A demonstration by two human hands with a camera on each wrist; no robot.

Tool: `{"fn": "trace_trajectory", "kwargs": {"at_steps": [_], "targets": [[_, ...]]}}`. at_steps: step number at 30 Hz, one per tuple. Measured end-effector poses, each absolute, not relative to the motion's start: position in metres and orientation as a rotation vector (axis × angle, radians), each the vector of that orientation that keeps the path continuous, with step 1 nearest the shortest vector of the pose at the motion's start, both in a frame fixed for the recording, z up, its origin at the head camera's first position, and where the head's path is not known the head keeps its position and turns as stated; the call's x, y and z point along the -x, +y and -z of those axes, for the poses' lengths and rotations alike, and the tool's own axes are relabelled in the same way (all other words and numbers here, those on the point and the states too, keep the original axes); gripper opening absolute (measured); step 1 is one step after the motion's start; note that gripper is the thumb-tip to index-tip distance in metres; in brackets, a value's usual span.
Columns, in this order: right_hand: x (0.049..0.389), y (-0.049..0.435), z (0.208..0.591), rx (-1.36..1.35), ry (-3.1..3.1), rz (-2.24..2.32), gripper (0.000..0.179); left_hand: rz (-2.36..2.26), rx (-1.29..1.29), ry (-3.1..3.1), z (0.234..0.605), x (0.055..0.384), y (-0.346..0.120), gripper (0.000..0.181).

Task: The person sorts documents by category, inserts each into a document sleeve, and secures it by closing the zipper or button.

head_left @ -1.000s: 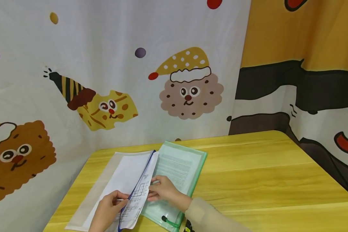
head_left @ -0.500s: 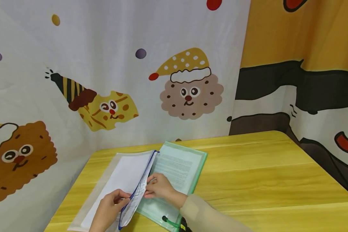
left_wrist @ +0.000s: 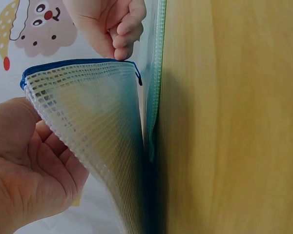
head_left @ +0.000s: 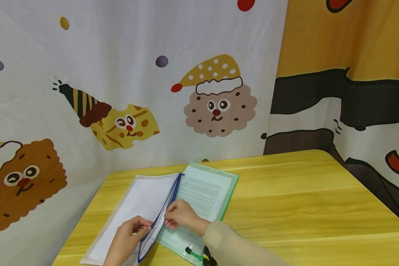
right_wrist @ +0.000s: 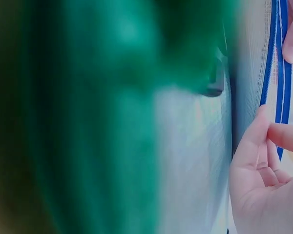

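Observation:
A clear mesh zip pouch (head_left: pixel 133 207) with a blue zipper (head_left: pixel 177 184) lies at the table's left, white paper inside it. My left hand (head_left: pixel 128 236) pinches one zippered edge of its mouth, thumb on top. At the opposite edge, my right hand (head_left: pixel 183 214) pinches the mouth between thumb and fingers, and the two edges stand a little apart. Sheets show between them. In the left wrist view the mesh side (left_wrist: pixel 88 107) rises at a slant, the left hand (left_wrist: pixel 34 165) behind it. Under the right hand lies a green zip pouch (head_left: pixel 231 188) with a printed sheet.
The green pouch's pull cord (head_left: pixel 196 255) hangs near the right wrist. A wood-grain table (head_left: pixel 302 199) stretches to the right. Behind it hangs a white curtain (head_left: pixel 136 55) with cartoon prints. Blurred green fills much of the right wrist view.
The printed sheet's edge, outside the zipper a second ago, has slipped inside the pouch mouth. My right hand has moved slightly left to the pouch edge; my left hand keeps its pinch.

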State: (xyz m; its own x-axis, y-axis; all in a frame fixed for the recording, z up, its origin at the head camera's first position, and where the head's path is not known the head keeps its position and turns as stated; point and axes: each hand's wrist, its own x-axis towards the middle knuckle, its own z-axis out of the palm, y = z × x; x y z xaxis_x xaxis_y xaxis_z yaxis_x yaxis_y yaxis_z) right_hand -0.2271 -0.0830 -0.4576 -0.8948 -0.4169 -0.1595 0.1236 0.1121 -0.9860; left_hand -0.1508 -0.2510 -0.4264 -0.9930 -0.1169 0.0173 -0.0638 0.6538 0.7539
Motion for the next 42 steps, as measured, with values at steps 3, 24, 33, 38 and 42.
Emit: {"fn": "trace_trajectory", "kwargs": {"at_steps": [3, 24, 33, 38, 42], "targets": [[0.228, -0.084, 0.456, 0.318, 2.046, 1.797, 0.005, 1.285, -0.142, -2.799, 0.426, 0.151, -0.25, 0.008], [0.229, -0.073, 0.447, 0.423, 2.099, 1.676, 0.007, 1.319, -0.172, -2.8, 0.423, 0.15, -0.248, 0.005], [0.234, -0.065, 0.447, 0.388, 2.09, 1.691, 0.008, 1.301, -0.192, -2.801, 0.424, 0.15, -0.248, 0.006], [0.238, -0.059, 0.443, 0.381, 2.107, 1.698, 0.009, 1.289, -0.198, -2.805, 0.424, 0.149, -0.249, 0.005], [0.239, -0.054, 0.437, 0.384, 2.135, 1.689, 0.011, 1.283, -0.201, -2.813, 0.424, 0.148, -0.249, 0.005]]}}
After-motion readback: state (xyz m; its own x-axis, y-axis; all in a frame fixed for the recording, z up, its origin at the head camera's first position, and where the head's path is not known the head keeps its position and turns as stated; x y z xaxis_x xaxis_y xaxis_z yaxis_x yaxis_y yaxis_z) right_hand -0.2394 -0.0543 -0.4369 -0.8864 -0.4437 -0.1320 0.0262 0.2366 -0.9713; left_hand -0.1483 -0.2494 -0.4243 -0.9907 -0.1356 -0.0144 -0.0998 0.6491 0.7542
